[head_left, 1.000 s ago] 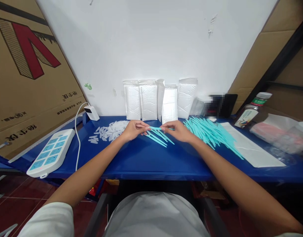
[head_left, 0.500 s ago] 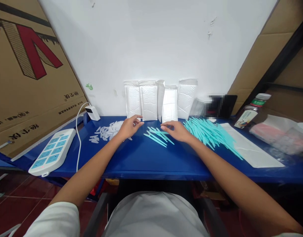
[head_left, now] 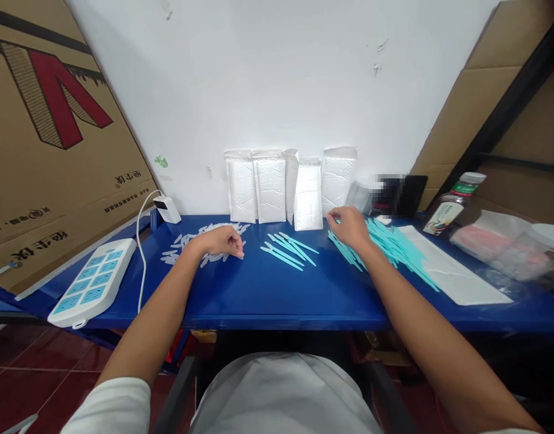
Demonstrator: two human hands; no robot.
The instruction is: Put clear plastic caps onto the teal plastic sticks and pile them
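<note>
Reaching apart, left hand (head_left: 217,242) curls over the clear caps (head_left: 182,244), right hand (head_left: 349,228) over the big teal pile (head_left: 396,246); whether either grips anything I cannot tell. Only a few sticks (head_left: 286,248) lie set aside between.

Smooth teal plastic sticks (head_left: 385,244), clear glossy plastic caps (head_left: 190,244), matt blue bench (head_left: 267,295), dull brown cardboard box (head_left: 55,157).

On my feed the left sleeve (head_left: 109,407) is short and white, with its hem loose above the elbow. Only a white sliver of the right sleeve (head_left: 525,431) shows at the bottom edge. The shirt (head_left: 283,392) over the chest is plain pale grey-white and softly creased. Both forearms, the left hand (head_left: 217,241) and the right hand (head_left: 349,228) are bare.
</note>
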